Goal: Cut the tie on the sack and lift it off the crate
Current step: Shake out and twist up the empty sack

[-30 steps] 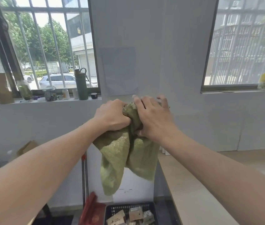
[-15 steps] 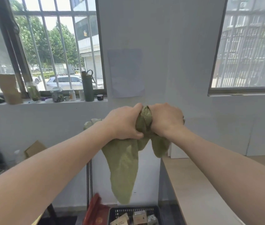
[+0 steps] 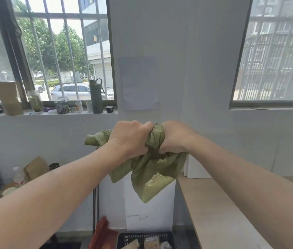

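Note:
The green woven sack (image 3: 149, 171) hangs crumpled in the air in front of the white wall, held up at chest height. My left hand (image 3: 129, 139) grips its bunched top from the left, and a twisted end of the sack sticks out past my left wrist. My right hand (image 3: 174, 137) grips the same bunch from the right, knuckles close to the left hand. Far below, at the bottom edge, stands the black plastic crate (image 3: 142, 237) with several small boxes inside. No tie and no cutting tool are visible.
A beige table (image 3: 219, 212) runs along the right. A red object (image 3: 102, 234) leans beside the crate. The left windowsill holds a dark green bottle (image 3: 96, 97), jars and small containers. Cardboard and bottles sit low on the left.
Both hands have gathered more of the sack into a tighter bunch. The hanging part is now shorter and more crumpled, and an end sticks out to the left.

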The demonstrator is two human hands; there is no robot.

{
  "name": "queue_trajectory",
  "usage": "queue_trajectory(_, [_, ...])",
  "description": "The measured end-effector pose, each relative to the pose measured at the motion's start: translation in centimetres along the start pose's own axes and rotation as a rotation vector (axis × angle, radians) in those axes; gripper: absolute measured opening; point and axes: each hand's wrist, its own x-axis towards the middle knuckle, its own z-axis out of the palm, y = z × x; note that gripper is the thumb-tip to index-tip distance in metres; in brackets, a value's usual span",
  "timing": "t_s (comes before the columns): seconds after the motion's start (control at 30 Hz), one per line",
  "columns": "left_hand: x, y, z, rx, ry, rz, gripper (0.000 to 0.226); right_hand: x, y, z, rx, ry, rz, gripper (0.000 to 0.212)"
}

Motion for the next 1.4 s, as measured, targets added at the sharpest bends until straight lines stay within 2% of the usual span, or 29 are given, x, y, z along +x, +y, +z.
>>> queue_trajectory(0.13, [0.9, -0.9, -0.3, -0.233, -0.083, -0.182, 0.017, -0.7, -0.3, 0.6, -0.393, 0.293, -0.183, 0.066])
queue_trajectory(0.2, [1.4, -1.0, -0.4, -0.35, -0.14, -0.274, 0.011, -1.0, -0.7, 0.8, -0.511, 0.316, -0.173, 0.091])
queue_trajectory(0.23, [1.7, -1.0, -0.6, -0.441, -0.185, -0.308, 0.009, -0.9, -0.8, 1.0, -0.534, 0.33, -0.156, 0.096])
queue_trajectory(0.27, [2.0, -1.1, -0.8, -0.561, -0.246, -0.329, 0.008, -0.7, -0.8, 1.2, -0.55, 0.388, -0.158, 0.09])
queue_trajectory(0.37, [2.5, -1.7, -2.5, -0.884, -0.463, -0.33, 0.019, -0.4, -0.1, 1.5, -0.566, 0.685, -0.234, 0.04])
queue_trajectory(0.43, [2.5, -1.9, -3.3, -0.941, -0.553, -0.29, 0.017, -0.1, 0.3, 1.6, -0.517, 0.733, -0.266, 0.041])
queue_trajectory(0.5, [2.3, -1.9, -3.3, -0.937, -0.577, -0.264, 0.014, 0.0, 0.3, 1.8, -0.548, 0.721, -0.27, 0.048])
queue_trajectory(0.57, [1.9, -1.7, -2.6, -0.895, -0.558, -0.238, 0.015, 0.1, 0.1, 1.5, -0.555, 0.64, -0.26, 0.042])
queue_trajectory(0.67, [1.1, -1.3, -1.7, -0.74, -0.495, -0.142, 0.032, -0.2, 0.3, 1.3, -0.448, 0.425, -0.201, 0.019])
queue_trajectory(0.73, [0.7, -0.8, -1.9, -0.479, -0.437, -0.054, 0.053, -0.8, 0.0, 1.0, -0.355, 0.324, -0.109, 0.02])
queue_trajectory(0.83, [0.0, 0.2, -1.9, -0.08, -0.231, 0.025, 0.071, -1.2, -0.2, 1.2, -0.16, 0.266, 0.031, 0.014])
queue_trajectory(0.93, [-0.7, 0.6, -1.2, 0.085, 0.018, 0.053, 0.059, -1.2, -0.4, 1.0, -0.005, 0.202, 0.09, 0.012])
queue_trajectory(1.03, [-1.1, 0.3, -1.2, 0.108, 0.079, 0.066, 0.038, -1.2, -0.3, 0.8, 0.059, 0.107, 0.073, 0.014])
queue_trajectory(1.17, [-0.9, 0.2, -1.4, 0.096, 0.014, 0.084, 0.025, -1.1, 0.4, 1.4, 0.036, 0.103, 0.011, 0.024])
queue_trajectory(1.27, [-0.7, 0.3, -1.4, -0.042, -0.059, 0.007, 0.021, -1.6, 0.8, 1.8, -0.083, 0.212, -0.115, 0.042])
queue_trajectory(1.4, [-0.1, -0.3, -1.3, -0.403, -0.16, -0.208, 0.015, -2.4, 0.7, 2.2, -0.47, 0.46, -0.239, 0.075])
